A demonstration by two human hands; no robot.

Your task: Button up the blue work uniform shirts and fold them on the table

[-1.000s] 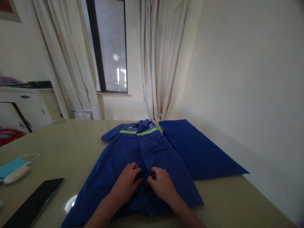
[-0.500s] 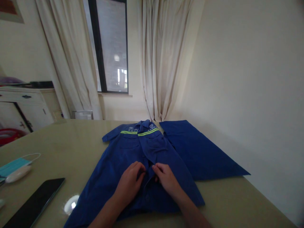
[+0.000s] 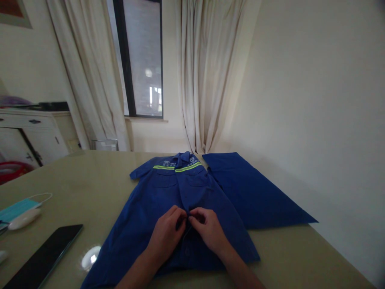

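A dark blue short-sleeved work shirt [image 3: 144, 216] lies front up on the table, its collar at the far end. Yellow-green stripes and white print cross its chest above two pockets. My left hand [image 3: 170, 226] pinches the front opening's edge low on the shirt. Right beside it, my right hand [image 3: 206, 224] pinches the other edge, and the fingertips of both almost touch. Whatever button sits between the fingers is hidden. Above the hands the front edges lie together; a small button shows faintly there.
A folded blue cloth [image 3: 255, 192] lies against the shirt's right side. On the left of the table [image 3: 99, 180] are a black phone [image 3: 45, 257], a blue face mask [image 3: 19, 210] and a pale oval object [image 3: 25, 218]. Curtains and a wall stand behind.
My two hands have come together at the front opening. The gap in the cloth between them has closed, and the right front edge now lies flatter.
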